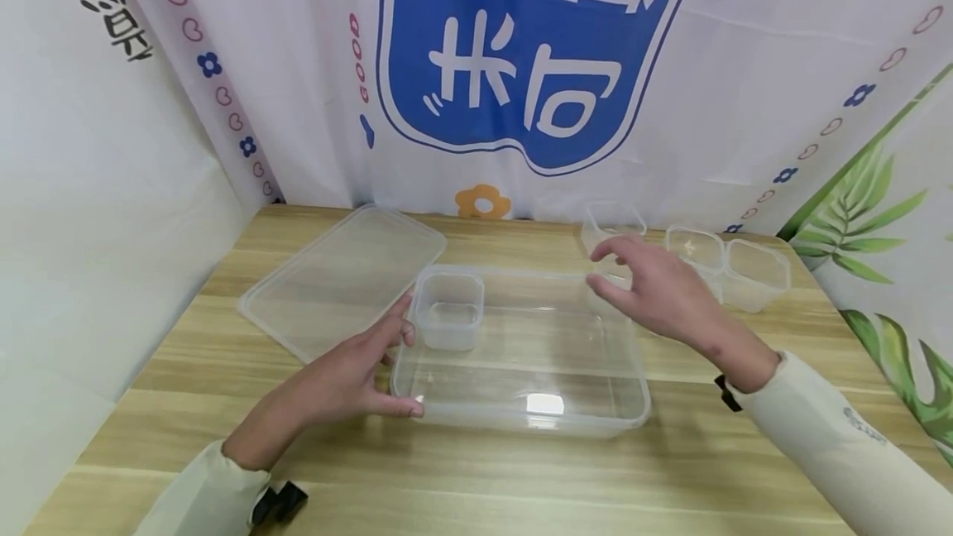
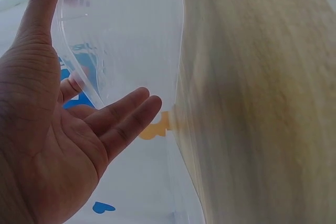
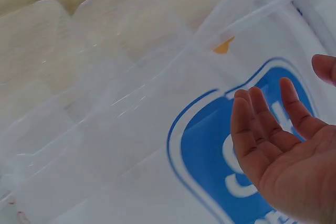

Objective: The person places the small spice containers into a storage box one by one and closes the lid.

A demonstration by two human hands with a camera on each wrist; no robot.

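A large clear plastic container (image 1: pixel 521 420) stands in the middle of the wooden table. In its far left corner sits a small clear square cup (image 1: pixel 449 329). My left hand (image 1: pixel 350 383) rests against the container's left end, thumb on the near rim and fingers along the side. The left wrist view shows that hand (image 2: pixel 68 145) with its fingers mostly straight. Above the container's far right corner hovers my right hand (image 1: pixel 658 288), thumb and fingers apart and holding nothing. Loosely bent fingers of the right hand (image 3: pixel 294 166) show in the right wrist view.
A flat clear lid (image 1: pixel 350 271) lies at the table's back left. One small clear cup (image 1: pixel 606 222) stands behind my right hand, partly hidden. Two more, a left cup (image 1: pixel 696 246) and a right cup (image 1: pixel 758 275), stand side by side. A printed cloth (image 1: pixel 298 64) hangs behind.
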